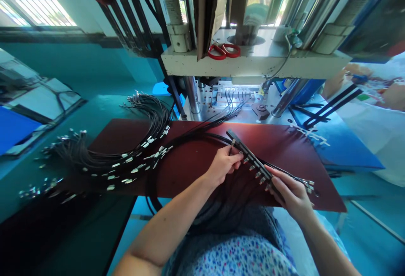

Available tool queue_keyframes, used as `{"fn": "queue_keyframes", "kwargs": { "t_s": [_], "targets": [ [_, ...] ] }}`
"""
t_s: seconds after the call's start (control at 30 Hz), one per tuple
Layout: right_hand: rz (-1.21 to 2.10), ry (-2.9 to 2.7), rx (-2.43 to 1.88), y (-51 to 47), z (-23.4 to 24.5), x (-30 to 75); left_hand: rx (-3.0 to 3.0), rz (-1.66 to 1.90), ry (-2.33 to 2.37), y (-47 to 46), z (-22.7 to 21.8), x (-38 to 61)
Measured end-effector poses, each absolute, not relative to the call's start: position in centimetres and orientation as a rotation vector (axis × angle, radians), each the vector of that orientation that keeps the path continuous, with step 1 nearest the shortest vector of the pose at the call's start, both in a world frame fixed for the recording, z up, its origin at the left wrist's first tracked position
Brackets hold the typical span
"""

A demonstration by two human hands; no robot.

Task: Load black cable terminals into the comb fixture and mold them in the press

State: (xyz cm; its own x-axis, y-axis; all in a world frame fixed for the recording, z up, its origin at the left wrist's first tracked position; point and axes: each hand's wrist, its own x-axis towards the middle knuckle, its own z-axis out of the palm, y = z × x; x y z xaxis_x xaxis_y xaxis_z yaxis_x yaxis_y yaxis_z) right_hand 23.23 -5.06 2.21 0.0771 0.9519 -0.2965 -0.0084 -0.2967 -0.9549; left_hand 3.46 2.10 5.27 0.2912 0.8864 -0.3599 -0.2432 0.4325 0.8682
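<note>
My right hand is closed round the lower end of a dark narrow bar, holding it tilted above the brown board. Along the bar's near side sits a row of small metal connectors. At its upper end, my left hand pinches a small metal cable end against the bar. Thin black cables run behind the bar and beneath my hands. Several more metal cable ends lie just right of my right hand.
A press with a pale crossbeam stands ahead, with a metal fixture and cables below. Red-handled scissors rest on the beam. Tagged black cable bundles curve across the left. White connector strips lie on a blue surface at right.
</note>
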Motion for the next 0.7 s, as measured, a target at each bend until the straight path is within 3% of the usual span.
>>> {"fn": "queue_keyframes", "kwargs": {
  "t_s": [0.4,0.7],
  "targets": [
    [1.27,-1.467,-1.393,-4.6,2.4,23.6,0.828,0.819,1.005,2.5,5.0,2.9],
    [1.315,-0.979,-1.45,-5.0,2.5,23.0,0.949,0.992,1.051,2.1,5.3,2.0]
  ]
}}
